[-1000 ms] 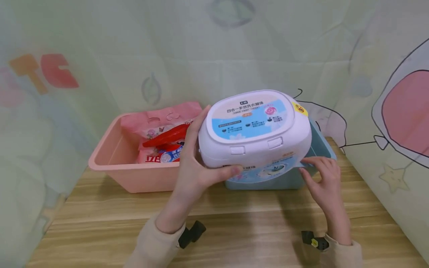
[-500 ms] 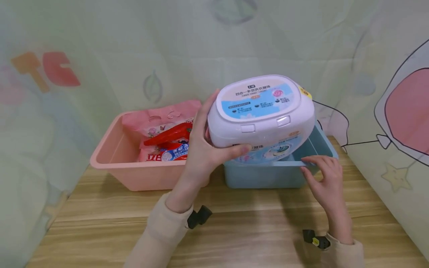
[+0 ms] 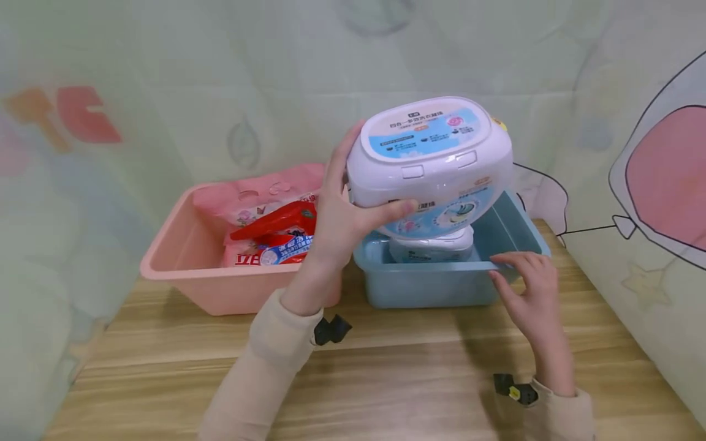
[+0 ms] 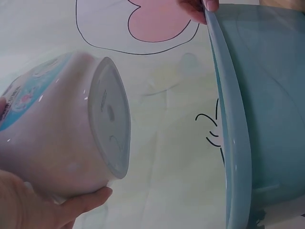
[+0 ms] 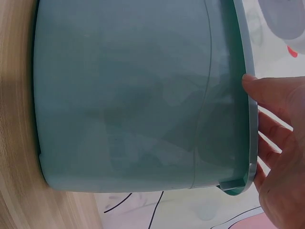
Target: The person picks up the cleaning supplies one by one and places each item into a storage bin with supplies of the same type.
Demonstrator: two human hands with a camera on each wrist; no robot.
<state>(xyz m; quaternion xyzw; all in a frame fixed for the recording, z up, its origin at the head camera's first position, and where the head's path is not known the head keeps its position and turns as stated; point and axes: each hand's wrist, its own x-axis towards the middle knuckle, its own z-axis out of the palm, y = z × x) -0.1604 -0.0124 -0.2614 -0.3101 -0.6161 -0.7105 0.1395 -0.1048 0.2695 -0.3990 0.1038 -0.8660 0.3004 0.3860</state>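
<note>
My left hand [image 3: 342, 217] grips a white tub of laundry pods [image 3: 432, 180] by its left end, thumb across the front label. In the head view the tub appears tilted, its printed lid towards me, over the blue bin [image 3: 430, 289]. The left wrist view shows the tub's pale base [image 4: 110, 119] apart from the bin's rim. Inside the blue bin sits another, similar white tub [image 3: 432, 250], partly hidden by the held one. My right hand [image 3: 529, 294] pinches the front rim of the blue bin near its right corner; the right wrist view shows the thumb outside the rim.
Left of the blue bin stands a pink bin [image 3: 248, 293]. It contains a pink bag [image 3: 270, 187], a red package [image 3: 278, 222] and a blue-and-white item [image 3: 289, 250]. Both bins rest on a wooden table [image 3: 386, 373], with a printed cloth [image 3: 298, 67] hanging behind.
My left hand has lifted the tub and moved it slightly right, away from the bin's front. The second tub inside the blue bin has come into view. My right hand stays on the rim.
</note>
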